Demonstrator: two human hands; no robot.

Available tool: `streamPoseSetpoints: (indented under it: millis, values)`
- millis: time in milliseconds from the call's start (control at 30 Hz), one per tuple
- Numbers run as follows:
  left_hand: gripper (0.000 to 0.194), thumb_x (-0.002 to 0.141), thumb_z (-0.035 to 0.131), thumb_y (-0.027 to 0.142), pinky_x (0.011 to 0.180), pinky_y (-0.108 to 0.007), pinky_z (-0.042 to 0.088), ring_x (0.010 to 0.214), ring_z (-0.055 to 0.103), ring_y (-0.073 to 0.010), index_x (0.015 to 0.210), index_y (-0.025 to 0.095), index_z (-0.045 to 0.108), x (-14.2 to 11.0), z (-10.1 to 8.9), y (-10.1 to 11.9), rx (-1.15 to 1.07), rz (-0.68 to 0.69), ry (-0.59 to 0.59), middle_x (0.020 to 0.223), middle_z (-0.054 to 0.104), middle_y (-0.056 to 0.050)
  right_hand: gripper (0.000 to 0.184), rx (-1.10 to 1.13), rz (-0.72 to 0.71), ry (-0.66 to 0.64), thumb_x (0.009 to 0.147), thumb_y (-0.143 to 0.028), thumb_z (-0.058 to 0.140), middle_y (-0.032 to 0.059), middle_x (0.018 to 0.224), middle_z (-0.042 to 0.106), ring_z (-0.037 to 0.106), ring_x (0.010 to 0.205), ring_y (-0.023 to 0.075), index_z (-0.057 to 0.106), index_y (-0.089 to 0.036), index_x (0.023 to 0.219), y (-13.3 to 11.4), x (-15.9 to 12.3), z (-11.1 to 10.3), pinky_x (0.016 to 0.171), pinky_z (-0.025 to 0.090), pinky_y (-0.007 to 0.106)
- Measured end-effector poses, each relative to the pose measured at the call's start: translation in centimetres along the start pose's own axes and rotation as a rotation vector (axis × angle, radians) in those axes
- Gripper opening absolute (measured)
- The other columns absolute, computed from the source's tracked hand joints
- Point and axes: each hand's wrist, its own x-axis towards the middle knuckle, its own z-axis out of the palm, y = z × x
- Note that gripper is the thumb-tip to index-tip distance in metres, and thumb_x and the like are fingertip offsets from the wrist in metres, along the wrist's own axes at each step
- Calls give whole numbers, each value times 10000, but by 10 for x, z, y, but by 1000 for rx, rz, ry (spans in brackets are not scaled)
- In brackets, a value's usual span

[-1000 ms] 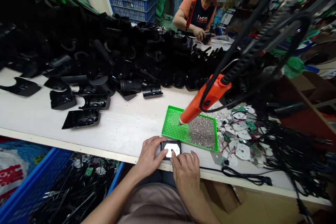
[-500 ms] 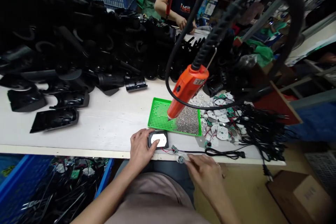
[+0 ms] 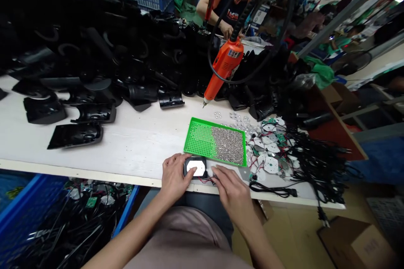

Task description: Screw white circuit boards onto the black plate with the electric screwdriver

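My left hand grips the left side of a small black plastic housing at the table's front edge, thumb on the white plate set in it. Red wires come out at the housing's lower right and run toward my right hand. The thumb and fingers of that hand are pinched together close to the housing's right side, over a small part mostly hidden by the fingertips. Just behind the housing lies a green perforated tray with many small metal screws heaped in its right part.
An orange electric screwdriver hangs above the table. Clear round pieces, wired white plates and black cords lie at right. Black plastic shells pile up left and behind. A blue crate stands lower left. A co-worker sits opposite.
My right hand has moved up and left to the housing's right side; the small clear round piece near its fingertips no longer shows. The hanging screwdriver has swung back, away from the tray.
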Motion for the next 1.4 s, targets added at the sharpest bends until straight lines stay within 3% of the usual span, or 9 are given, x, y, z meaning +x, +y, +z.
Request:
streamPoseSetpoints:
  millis: [167,267,433,667,867,967,1167,1300,1400]
  values:
    - [312,940,457,328,969,-452,342,1133,519,-263,1224,221,527,-3,1,3,35,23,20,1151,639,-81,248,246,13,-151,909,-191,514,54,1038,726,701,902,184,611,-221,1136,20,28,24,792,582,307]
    - [290,941,436,253,982,-454,332,1121,526,-250,1213,225,533,-4,-1,6,47,23,35,1138,647,-71,272,103,-158,-199,907,-118,481,78,1110,710,666,1028,204,626,-206,1120,19,33,25,894,557,349]
    - [333,932,398,160,1005,-455,321,1153,512,-242,1237,217,518,-5,-1,7,39,26,50,1154,643,-72,332,-200,-494,-338,872,-71,525,98,1185,685,649,1000,240,615,-178,1173,4,51,15,796,578,361]
    - [341,907,422,142,996,-458,340,1140,538,-251,1219,206,544,-6,3,8,82,-4,91,1144,666,-76,307,-105,-519,-510,892,-89,534,68,1158,693,643,1006,182,605,-194,1171,18,77,12,824,551,310]
    - [339,904,416,134,980,-464,348,1130,540,-260,1214,197,539,-5,1,9,78,-13,83,1129,670,-79,327,-353,-630,-421,852,-59,561,101,1113,698,647,922,217,601,-168,1158,7,68,19,669,544,309]
    - [336,913,406,131,976,-461,344,1122,544,-254,1215,201,534,-5,0,8,69,-16,89,1131,667,-84,307,-317,-601,-437,860,-69,554,83,1095,707,645,911,205,616,-185,1138,3,71,24,657,544,301]
    - [329,912,402,132,967,-456,353,1102,555,-253,1201,198,545,-4,-2,9,73,-8,89,1117,667,-90,318,45,-518,-447,926,-135,486,30,1234,669,591,1129,171,601,-221,1209,26,74,28,933,524,323]
    - [321,924,391,152,960,-456,358,1101,555,-255,1206,192,540,-3,-3,9,83,-6,79,1122,662,-89,351,116,-338,-225,943,-165,454,73,1249,652,583,1147,201,548,-209,1278,30,49,19,952,494,404]
    - [321,928,386,156,966,-454,351,1108,551,-256,1209,197,536,-4,-2,9,91,-1,80,1123,660,-91,188,27,-196,-1,935,-202,502,68,988,726,627,914,203,645,-193,1057,20,17,21,833,469,393]
